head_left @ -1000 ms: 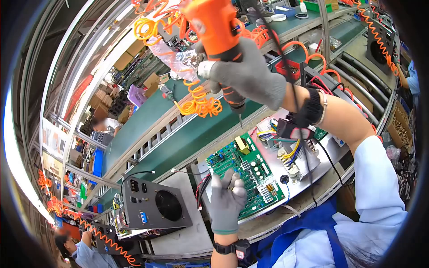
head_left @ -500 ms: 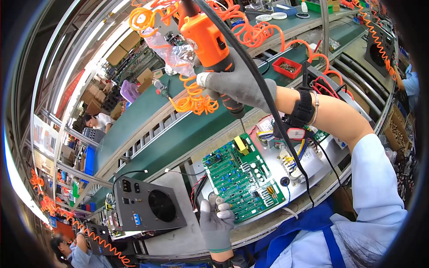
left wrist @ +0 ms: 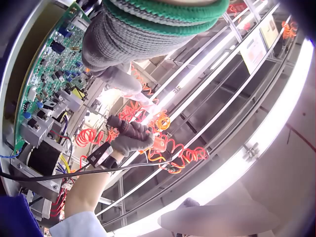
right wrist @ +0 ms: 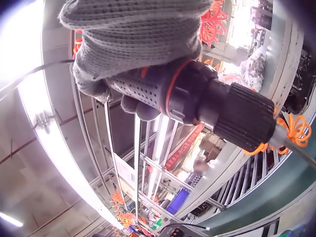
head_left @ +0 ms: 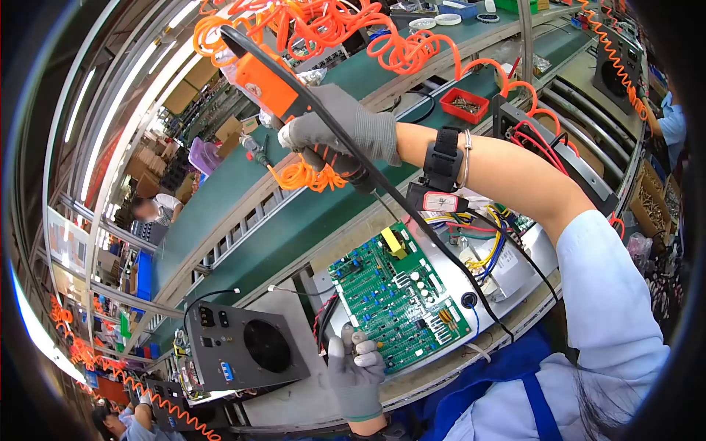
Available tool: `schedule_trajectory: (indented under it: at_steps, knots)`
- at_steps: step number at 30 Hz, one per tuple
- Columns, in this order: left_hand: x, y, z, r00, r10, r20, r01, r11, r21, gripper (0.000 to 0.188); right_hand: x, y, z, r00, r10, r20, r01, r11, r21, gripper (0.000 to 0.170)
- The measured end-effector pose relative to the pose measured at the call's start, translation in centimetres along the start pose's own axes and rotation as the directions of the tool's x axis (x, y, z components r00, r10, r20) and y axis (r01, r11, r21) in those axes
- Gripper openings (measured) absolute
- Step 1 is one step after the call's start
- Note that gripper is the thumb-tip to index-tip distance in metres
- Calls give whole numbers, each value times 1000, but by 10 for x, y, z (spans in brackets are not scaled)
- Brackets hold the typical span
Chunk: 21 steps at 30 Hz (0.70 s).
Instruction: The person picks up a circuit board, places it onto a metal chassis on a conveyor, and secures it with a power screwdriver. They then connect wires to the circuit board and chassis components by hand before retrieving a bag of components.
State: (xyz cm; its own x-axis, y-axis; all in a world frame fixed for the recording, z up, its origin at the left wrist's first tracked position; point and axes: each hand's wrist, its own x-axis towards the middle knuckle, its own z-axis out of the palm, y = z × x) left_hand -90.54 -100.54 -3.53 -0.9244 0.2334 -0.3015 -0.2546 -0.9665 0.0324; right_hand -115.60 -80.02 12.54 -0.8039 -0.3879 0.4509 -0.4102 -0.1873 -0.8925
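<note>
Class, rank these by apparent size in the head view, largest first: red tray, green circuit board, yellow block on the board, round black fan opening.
1. Green circuit board
2. Round black fan opening
3. Red tray
4. Yellow block

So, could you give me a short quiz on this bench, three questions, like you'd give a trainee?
1. True or false: the right hand is gripping the orange power driver.

2. Which of these is nearest the left hand?
A. The blue bin
B. The green circuit board
C. The coiled orange hoses

3. Fill in the blank: the small open tray holding metal pieces is coloured ____.

Key: 1. True; 2. B; 3. red
</note>
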Motion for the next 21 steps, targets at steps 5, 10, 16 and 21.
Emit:
schedule_trajectory:
  at_steps: [5, 10, 16, 21]
  knots:
    - [-7, 7, -11, 998, 30, -48, -32, 998, -48, 28, -3, 4, -6, 999, -50, -12, 51, 998, 47, 24]
    - [-10, 10, -11, 996, 45, -78, -46, 999, -11, 27, -5, 5, -6, 998, -69, 0, 69, 994, 82, 24]
    - [-20, 16, -8, 997, -72, -36, 74, 996, 52, 28, -6, -8, 1, 999, 21, -40, -17, 995, 99, 22]
    - [-14, 14, -8, 954, -298, -18, 296, 937, 188, 30, -57, -82, 0, 934, -260, -245, 267, 964, -6, 23]
